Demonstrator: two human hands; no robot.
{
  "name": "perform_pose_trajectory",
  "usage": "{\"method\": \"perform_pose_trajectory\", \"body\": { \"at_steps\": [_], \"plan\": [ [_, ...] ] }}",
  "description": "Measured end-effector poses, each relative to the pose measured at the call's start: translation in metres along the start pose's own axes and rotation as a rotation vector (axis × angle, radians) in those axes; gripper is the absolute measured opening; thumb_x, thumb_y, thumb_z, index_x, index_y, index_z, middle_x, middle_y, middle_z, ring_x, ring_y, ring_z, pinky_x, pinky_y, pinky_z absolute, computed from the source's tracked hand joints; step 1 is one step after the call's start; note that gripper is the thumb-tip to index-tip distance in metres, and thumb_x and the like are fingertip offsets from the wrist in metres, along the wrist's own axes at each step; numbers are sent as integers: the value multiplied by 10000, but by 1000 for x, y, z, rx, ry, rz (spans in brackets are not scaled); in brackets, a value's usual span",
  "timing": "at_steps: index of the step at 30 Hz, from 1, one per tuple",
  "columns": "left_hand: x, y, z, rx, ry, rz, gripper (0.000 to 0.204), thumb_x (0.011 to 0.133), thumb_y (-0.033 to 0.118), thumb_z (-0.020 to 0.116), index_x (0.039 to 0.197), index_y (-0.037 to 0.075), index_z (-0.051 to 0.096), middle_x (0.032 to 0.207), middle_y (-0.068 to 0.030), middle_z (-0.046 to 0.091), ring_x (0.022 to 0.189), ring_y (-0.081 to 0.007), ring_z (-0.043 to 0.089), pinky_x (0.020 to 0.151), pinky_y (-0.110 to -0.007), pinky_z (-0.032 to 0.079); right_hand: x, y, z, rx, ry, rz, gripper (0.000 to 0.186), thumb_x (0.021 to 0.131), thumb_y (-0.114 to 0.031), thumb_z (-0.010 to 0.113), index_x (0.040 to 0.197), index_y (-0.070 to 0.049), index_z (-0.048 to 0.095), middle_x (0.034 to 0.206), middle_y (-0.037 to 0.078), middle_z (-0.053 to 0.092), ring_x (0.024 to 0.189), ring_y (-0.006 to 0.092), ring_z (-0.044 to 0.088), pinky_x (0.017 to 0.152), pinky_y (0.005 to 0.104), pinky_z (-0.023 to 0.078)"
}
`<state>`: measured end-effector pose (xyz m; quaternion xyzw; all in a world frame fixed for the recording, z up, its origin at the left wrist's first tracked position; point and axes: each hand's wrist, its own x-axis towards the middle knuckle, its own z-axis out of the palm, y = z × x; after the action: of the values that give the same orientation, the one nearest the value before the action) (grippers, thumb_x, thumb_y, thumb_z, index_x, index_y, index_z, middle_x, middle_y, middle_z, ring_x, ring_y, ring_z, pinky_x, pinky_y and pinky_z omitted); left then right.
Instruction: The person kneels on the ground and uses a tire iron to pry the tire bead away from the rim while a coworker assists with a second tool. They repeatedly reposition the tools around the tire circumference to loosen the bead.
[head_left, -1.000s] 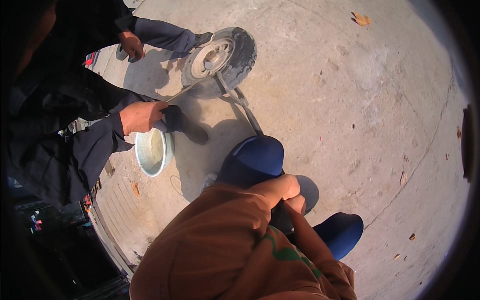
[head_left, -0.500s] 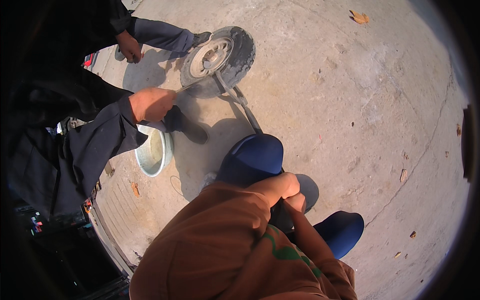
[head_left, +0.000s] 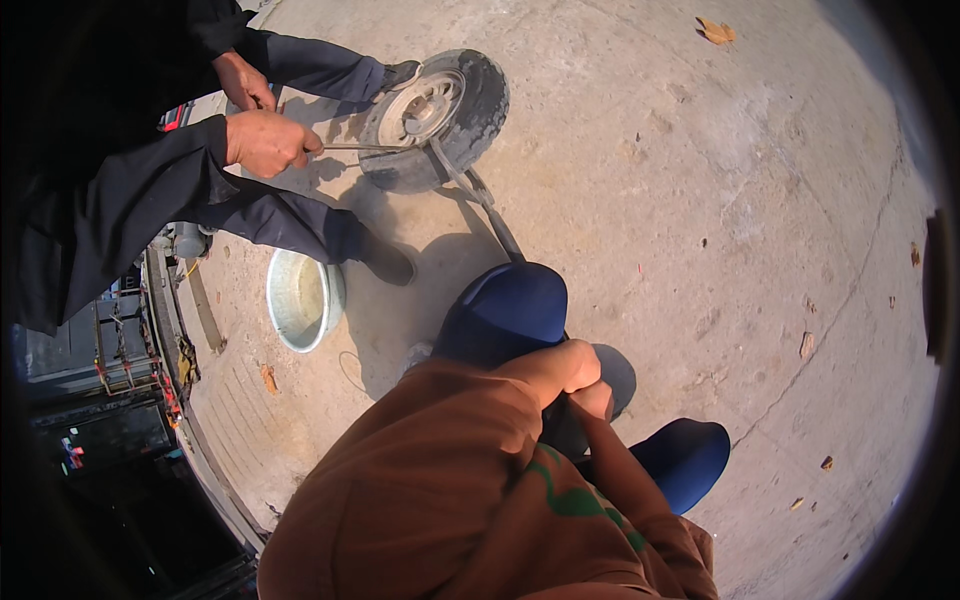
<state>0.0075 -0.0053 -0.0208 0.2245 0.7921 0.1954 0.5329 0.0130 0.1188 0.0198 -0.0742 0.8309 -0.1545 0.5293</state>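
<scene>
My left hand (head_left: 580, 366) and my right hand (head_left: 594, 399) are closed one against the other, fists between my knees. A long metal pry bar (head_left: 502, 235) runs from the wheel rim toward me, passes behind my blue-clad knee and lines up with my fists; its gripped end is mostly hidden. Its far end hooks at the rim of a tyre on a pale wheel (head_left: 485, 105). Across from me, a co-worker's hand (head_left: 268, 143) grips a thin metal rod (head_left: 355, 147), whose tip meets the rim. The co-worker's other hand (head_left: 245, 82) is close by, and a shoe (head_left: 398, 76) presses on the wheel.
A pale round basin (head_left: 305, 300) stands on the concrete floor (head_left: 700, 250) beside the co-worker's leg. Dry leaves (head_left: 716, 31) lie scattered about. Dark racks and clutter (head_left: 120, 345) line the left edge.
The co-worker's rod hand has moved up and left, and the rod now lies nearly level. The co-worker's other hand has come nearer to it. My hands hold almost the same place.
</scene>
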Motion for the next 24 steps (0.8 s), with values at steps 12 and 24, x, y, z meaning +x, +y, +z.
{"method": "perform_pose_trajectory", "body": {
  "at_steps": [12, 24],
  "plan": [
    [10, -4, 6, 9, -11, 51, 160, 776, 196, 724, 898, 105, 774, 1012, -98, 744, 966, -268, 697, 811, -381, 545, 4, 1, 5, -2, 27, -4, 404, 745, -386, 773, 940, -33, 748, 958, 215, 723, 966, 348, 705, 826, 435, 555],
    [4, -2, 7, -16, -7, 61, 148, 772, 187, 716, 877, 98, 771, 995, -108, 744, 953, -277, 697, 805, -384, 546, 1, 0, 7, -22, 104, -57, 398, 739, -377, 783, 943, -37, 749, 960, 214, 724, 964, 352, 706, 821, 438, 557]
  ]
}}
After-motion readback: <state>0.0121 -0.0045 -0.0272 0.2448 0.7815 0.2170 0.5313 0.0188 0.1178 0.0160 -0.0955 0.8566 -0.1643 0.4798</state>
